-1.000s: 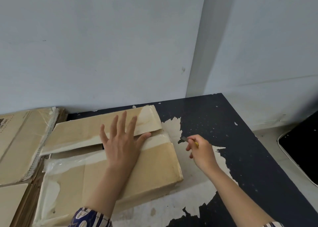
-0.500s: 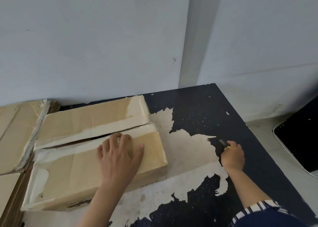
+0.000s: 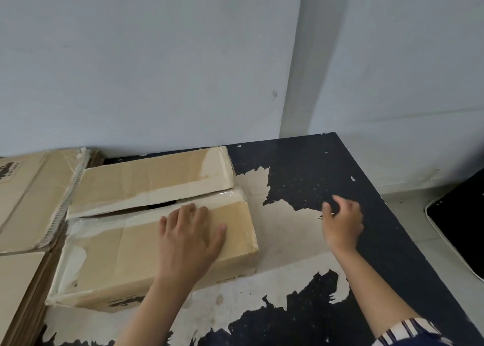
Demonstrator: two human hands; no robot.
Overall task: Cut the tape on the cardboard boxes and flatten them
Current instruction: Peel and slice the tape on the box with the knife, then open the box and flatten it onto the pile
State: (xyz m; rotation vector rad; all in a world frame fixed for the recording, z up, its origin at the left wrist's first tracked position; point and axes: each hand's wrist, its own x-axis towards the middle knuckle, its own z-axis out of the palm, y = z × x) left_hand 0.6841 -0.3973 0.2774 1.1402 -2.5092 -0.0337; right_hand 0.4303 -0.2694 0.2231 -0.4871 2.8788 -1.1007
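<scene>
Cardboard box (image 3: 136, 246) sits left-centre on the dark, peeling surface (image 3: 301, 178), top seam split, far flap raised. Flattened cartons (image 3: 28, 196) lie beside it on the left. Your left hand (image 3: 190, 237) lies flat on the near flap, grip spread, pressing down. Your right hand (image 3: 341, 223) hovers over the surface right of the box, grip loosely spread, empty. Half a second ago it held a cutter; that's gone from view.

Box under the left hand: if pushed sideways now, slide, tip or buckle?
The box is low and wide, so it will likely slide, not tip. Its top seam gapes, so the flaps probably flex under the left hand. The patchy, worn table may drag unevenly.
</scene>
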